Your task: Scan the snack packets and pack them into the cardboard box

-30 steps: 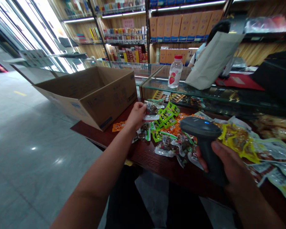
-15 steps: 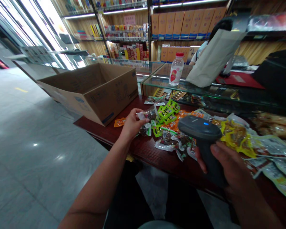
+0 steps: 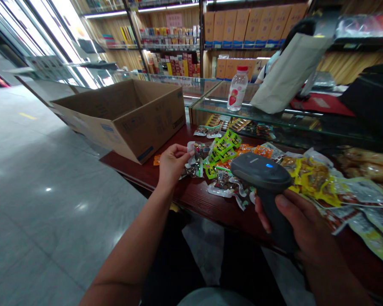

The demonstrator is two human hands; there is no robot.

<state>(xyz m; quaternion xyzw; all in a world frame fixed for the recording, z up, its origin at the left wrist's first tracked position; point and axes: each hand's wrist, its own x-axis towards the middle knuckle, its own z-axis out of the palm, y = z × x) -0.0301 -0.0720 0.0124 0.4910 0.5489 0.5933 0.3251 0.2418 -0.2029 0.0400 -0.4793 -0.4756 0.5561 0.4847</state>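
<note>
My left hand (image 3: pixel 172 163) pinches the edge of a small clear snack packet (image 3: pixel 200 151) with dark brown contents. More dark-filled packets (image 3: pixel 223 182) lie on the dark red wooden table (image 3: pixel 198 204) close by. My right hand (image 3: pixel 301 221) is wrapped round the handle of a black barcode scanner (image 3: pixel 261 172); a blue light glows on its top, and its head points left toward the packets. Bright green packets (image 3: pixel 225 146) and orange packets (image 3: pixel 263 151) are heaped beyond the scanner.
An open cardboard box (image 3: pixel 153 123) stands at the left of the table. A bottle with a red cap (image 3: pixel 237 91) and a pale paper bag (image 3: pixel 290 76) rest on the glass counter (image 3: pixel 207 104). Yellow-edged packets (image 3: pixel 319 178) are piled right. Behind the bag, a person is partly hidden.
My left hand has turned slightly, still pinching the packet, which now shows more of its dark contents. The scanner in my right hand has shifted a little to the left.
</note>
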